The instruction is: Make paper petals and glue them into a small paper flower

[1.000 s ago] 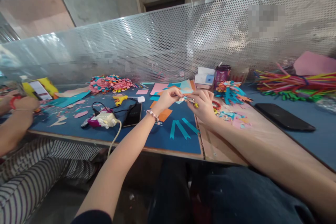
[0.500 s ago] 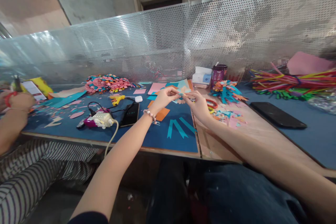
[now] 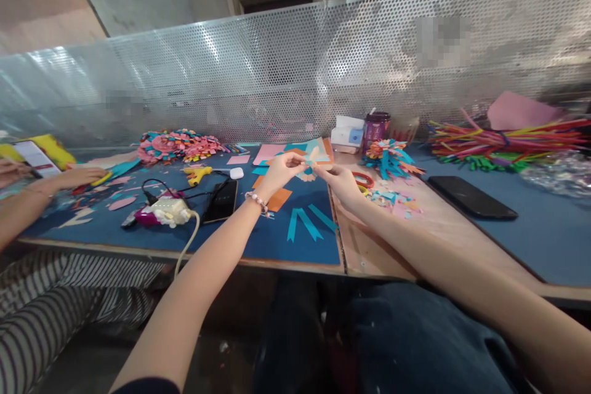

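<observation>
My left hand [image 3: 282, 171] and my right hand [image 3: 342, 182] meet over the blue mat, fingertips pinched. Between them is a small paper flower [image 3: 307, 176] with peach petals and a teal centre; fingers partly cover it. Several teal paper strips [image 3: 308, 224] with notched ends lie on the mat nearer to me. Beneath my left wrist are orange paper pieces [image 3: 279, 199]. Beyond the hands lie pink sheets [image 3: 268, 152] and other coloured paper. Close to my right hand rest red-handled scissors [image 3: 362, 179] and small paper scraps [image 3: 392, 203].
A power strip [image 3: 167, 210] with cables, a phone [image 3: 220, 202] and a yellow glue gun [image 3: 197, 175] lie left. Rightward are a teal-orange paper bunch [image 3: 390, 159], a drink cup [image 3: 376, 128] and a black phone [image 3: 471, 197]. A co-worker's hand [image 3: 78, 177] is far left.
The whole view has shifted slightly, moving things leftward. My fingers have turned a little, so more of the flower shows. The co-worker's hand has come down onto the table by yellow-and-red-handled scissors.
</observation>
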Tool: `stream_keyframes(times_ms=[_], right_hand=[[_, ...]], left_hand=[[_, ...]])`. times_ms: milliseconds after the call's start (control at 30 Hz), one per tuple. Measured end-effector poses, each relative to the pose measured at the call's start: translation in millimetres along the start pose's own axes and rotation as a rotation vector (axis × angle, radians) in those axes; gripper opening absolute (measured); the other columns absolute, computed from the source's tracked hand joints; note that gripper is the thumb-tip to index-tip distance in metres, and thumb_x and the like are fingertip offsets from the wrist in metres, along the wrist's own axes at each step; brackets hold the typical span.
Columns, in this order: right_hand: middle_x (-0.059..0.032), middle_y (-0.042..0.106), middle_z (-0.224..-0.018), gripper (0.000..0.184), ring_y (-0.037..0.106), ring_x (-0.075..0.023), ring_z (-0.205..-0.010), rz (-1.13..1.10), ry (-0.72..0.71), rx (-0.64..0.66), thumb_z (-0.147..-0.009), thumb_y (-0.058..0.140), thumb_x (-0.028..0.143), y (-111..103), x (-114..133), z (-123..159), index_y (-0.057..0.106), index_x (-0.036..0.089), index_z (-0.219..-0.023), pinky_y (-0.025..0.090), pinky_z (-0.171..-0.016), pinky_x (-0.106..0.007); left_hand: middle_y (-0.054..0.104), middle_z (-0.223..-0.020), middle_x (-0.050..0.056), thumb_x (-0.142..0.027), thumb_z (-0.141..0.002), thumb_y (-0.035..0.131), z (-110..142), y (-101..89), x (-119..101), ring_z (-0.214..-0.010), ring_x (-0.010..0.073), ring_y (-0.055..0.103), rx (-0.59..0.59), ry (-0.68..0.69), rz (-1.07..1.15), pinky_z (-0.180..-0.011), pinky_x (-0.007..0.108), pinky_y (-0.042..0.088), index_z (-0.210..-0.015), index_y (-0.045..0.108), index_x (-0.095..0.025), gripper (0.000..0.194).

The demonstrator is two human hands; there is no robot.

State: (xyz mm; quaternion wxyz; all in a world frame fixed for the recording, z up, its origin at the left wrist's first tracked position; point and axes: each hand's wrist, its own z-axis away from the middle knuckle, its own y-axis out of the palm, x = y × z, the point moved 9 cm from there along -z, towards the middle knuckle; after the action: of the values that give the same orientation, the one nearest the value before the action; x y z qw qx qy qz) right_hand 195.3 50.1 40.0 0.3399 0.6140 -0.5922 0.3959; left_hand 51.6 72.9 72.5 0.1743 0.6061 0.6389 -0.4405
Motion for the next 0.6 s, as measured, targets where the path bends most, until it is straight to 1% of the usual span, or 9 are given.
stream_keyframes(times_ms=[100,233,433,600], right_hand=[[-0.0072,0.07,-0.081,0.043,0.062,-0.0202,-0.079,-0.001,-0.014,-0.006,-0.071,0.065,0.058,-1.3,0.2,-1.1,0.068,0.015,-0.073,0.046,-0.07,-0.029],[-0.0053,0.068,-0.074,0.041,0.06,-0.0186,-0.074,0.044,-0.013,-0.03,-0.071,0.065,0.055,-4.3,-2.5,-3.3,0.066,0.015,-0.066,0.044,-0.069,-0.029],[-0.0035,0.067,-0.075,0.035,0.058,-0.0171,-0.073,0.09,0.011,-0.027,-0.073,0.064,0.05,-5.6,-7.0,-4.3,0.066,0.015,-0.067,0.042,-0.068,-0.028],[-0.0039,0.067,-0.073,0.037,0.057,-0.0177,-0.072,0.136,0.027,-0.023,-0.07,0.064,0.051,-6.3,-5.5,-4.1,0.065,0.015,-0.066,0.042,-0.067,-0.029]], left_hand=[[0.068,-0.091,0.01,-0.034,-0.073,0.071,-0.9,-0.3,3.7,-0.082,0.0167,0.064,-0.004,-0.014,-0.001,-0.076,0.032,0.051,-0.09,0.066,-0.013,0.028],[0.068,-0.092,0.01,-0.033,-0.073,0.071,-1.6,1.3,8.0,-0.082,0.017,0.064,0.02,-0.013,0.015,-0.076,0.032,0.051,-0.092,0.066,-0.013,0.028],[0.068,-0.093,0.01,-0.033,-0.074,0.07,-0.8,2.9,8.2,-0.084,0.0174,0.064,0.043,-0.004,0.006,-0.078,0.034,0.051,-0.093,0.066,-0.013,0.027],[0.068,-0.091,0.009,-0.032,-0.074,0.07,0.3,3.3,5.7,-0.083,0.0175,0.064,0.045,-0.004,-0.013,-0.076,0.033,0.052,-0.091,0.067,-0.014,0.026]])
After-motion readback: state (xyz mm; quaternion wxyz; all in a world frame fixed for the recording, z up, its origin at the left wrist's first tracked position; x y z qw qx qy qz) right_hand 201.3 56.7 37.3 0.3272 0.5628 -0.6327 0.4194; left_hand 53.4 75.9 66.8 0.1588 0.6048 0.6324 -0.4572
